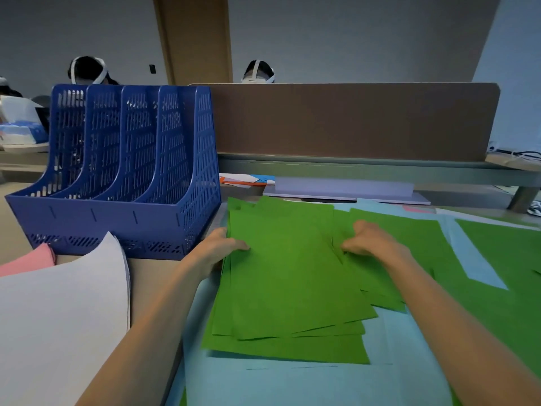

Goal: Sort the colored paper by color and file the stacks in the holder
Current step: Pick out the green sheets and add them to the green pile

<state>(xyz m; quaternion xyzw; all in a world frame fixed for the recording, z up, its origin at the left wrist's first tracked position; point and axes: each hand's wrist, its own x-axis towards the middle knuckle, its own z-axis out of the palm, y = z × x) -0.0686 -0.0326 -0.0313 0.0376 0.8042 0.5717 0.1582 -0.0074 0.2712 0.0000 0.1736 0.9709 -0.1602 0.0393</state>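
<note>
A loose stack of green sheets (pixel 289 276) lies in front of me on light blue paper (pixel 292 382). My left hand (pixel 218 249) grips the stack's left edge, thumb on top. My right hand (pixel 370 240) pinches the stack's right side with curled fingers. More green sheets (pixel 497 259) spread out to the right, with light blue strips between them. The blue file holder (pixel 123 177) stands at the back left, its slots showing no paper. A white stack (pixel 58 317) and a pink stack (pixel 29 259) lie at the near left.
A brown desk divider (pixel 351 121) runs across the back. Below it lie a pale lilac stack (pixel 342 189) and some orange and blue paper scraps (pixel 248 180). Two people wearing headsets sit beyond the divider.
</note>
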